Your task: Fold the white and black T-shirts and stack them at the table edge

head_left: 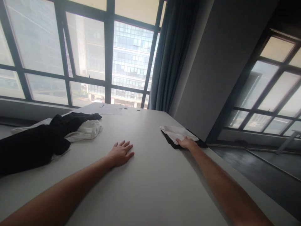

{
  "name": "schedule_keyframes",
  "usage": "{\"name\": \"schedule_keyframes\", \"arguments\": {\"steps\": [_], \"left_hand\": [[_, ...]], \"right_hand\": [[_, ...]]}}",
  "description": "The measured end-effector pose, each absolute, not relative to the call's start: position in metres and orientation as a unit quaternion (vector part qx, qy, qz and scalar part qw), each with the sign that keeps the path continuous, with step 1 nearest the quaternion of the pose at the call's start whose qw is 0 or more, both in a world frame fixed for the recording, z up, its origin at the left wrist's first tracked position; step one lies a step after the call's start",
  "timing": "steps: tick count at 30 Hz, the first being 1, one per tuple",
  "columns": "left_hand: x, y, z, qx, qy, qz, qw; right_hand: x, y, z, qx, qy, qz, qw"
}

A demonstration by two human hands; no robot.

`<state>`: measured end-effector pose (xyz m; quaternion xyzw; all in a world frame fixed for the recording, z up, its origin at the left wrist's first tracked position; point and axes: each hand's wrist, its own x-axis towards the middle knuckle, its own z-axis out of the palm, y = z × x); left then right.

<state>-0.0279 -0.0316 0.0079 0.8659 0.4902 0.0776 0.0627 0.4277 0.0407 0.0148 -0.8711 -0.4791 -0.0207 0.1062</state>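
Observation:
My left hand (121, 153) lies palm down on the white table with its fingers spread, holding nothing. Over at the table's right edge, my right hand (187, 143) is at the near edge of a folded white garment (175, 131), its fingers partly hidden and closed on the cloth. Under that garment is a folded black garment (171, 143), which shows along the left, near and right sides. To the left of my left hand is a loose heap with a black garment (35, 146) and a crumpled white garment (86, 130).
The white table (141, 188) stretches toward the windows (87, 47). Papers (108, 109) and small dark round objects (138, 110) lie at its far end. A dark curtain (171, 53) and a grey pillar (211, 62) stand beyond the right side.

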Motion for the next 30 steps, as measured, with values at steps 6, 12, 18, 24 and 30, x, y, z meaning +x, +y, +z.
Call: {"name": "schedule_keyframes", "arguments": {"steps": [6, 12, 18, 24, 30], "left_hand": [[-0.027, -0.033, 0.009, 0.865, 0.493, 0.073, 0.061], [-0.027, -0.033, 0.01, 0.863, 0.496, 0.072, 0.062], [-0.026, -0.034, 0.012, 0.863, 0.496, 0.071, 0.064], [-0.026, -0.038, 0.016, 0.86, 0.496, 0.084, 0.08], [-0.028, -0.039, 0.018, 0.86, 0.494, 0.093, 0.09]], "right_hand": [[0.406, 0.049, -0.002, -0.894, -0.431, 0.015, 0.118], [0.38, 0.064, 0.002, -0.906, -0.395, 0.029, 0.151], [0.365, 0.103, 0.009, -0.906, -0.377, 0.061, 0.183], [0.37, 0.147, 0.011, -0.904, -0.363, 0.057, 0.217], [0.373, 0.176, 0.002, -0.899, -0.338, 0.02, 0.276]]}}
